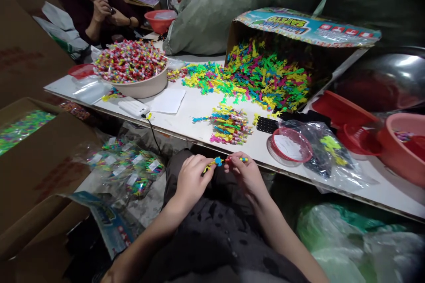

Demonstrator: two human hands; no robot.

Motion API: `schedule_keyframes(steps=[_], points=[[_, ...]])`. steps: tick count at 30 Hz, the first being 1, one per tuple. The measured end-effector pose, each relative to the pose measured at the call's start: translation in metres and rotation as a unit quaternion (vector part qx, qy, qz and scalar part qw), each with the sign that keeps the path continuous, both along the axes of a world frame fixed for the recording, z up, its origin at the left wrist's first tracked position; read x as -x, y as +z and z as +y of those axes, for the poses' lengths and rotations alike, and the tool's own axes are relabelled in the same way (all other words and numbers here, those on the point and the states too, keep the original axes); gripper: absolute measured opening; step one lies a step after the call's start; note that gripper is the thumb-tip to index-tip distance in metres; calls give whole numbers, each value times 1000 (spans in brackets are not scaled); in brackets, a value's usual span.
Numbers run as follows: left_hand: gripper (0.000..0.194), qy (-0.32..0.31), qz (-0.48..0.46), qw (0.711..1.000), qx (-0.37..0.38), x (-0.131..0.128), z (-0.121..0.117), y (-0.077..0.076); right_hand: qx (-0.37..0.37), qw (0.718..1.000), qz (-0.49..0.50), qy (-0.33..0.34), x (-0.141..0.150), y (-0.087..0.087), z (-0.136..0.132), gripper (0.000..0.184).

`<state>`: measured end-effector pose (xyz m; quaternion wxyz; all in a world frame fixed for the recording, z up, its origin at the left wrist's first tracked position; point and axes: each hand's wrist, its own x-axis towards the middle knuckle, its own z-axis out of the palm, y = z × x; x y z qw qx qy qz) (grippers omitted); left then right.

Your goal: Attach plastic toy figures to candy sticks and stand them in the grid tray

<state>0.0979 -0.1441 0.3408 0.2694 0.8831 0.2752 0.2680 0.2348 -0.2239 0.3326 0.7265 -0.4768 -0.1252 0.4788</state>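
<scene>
Over my lap, just in front of the table edge, both hands are close together. My left hand [192, 179] is closed, pinching a small yellow-and-blue plastic figure [218, 161]. My right hand [247, 172] pinches a thin red, yellow and blue stick piece [244, 159], its red end pointing at the figure. The two ends nearly meet; whether they touch is too small to tell. On the table [195, 115] beyond lies a stack of similar colourful sticks with figures [230, 126]. Behind it, loose plastic figures [268, 73] spill from a cardboard box [307, 26] on its side.
A basin of small red and multicoloured pieces [131, 62] stands left, near a white power bank [134, 107]. At right are a red basket [292, 145], plastic bags and a pink tub [403, 146]. Packed bags [126, 163] lie lower left. A co-worker's hands [109, 13] show at the back.
</scene>
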Motion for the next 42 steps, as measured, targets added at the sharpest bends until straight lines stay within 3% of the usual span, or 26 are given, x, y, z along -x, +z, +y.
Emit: schedule_keyframes(steps=[12, 18, 28, 39, 42], points=[[18, -20, 6, 999, -32, 4, -2, -3, 1, 1000, 3, -4, 3, -4, -1, 25], [21, -34, 45, 996, -69, 5, -2, 2, 14, 998, -57, 8, 2, -7, -5, 21], [21, -60, 49, 995, -55, 5, -4, 2, 16, 992, -120, 30, 4, -10, -12, 19], [16, -35, 29, 991, -127, 8, -5, 4, -9, 984, -177, 29, 3, -6, -21, 16], [40, 18, 12, 989, -145, 9, -4, 6, -26, 974, -224, 30, 2, 0, -25, 16]])
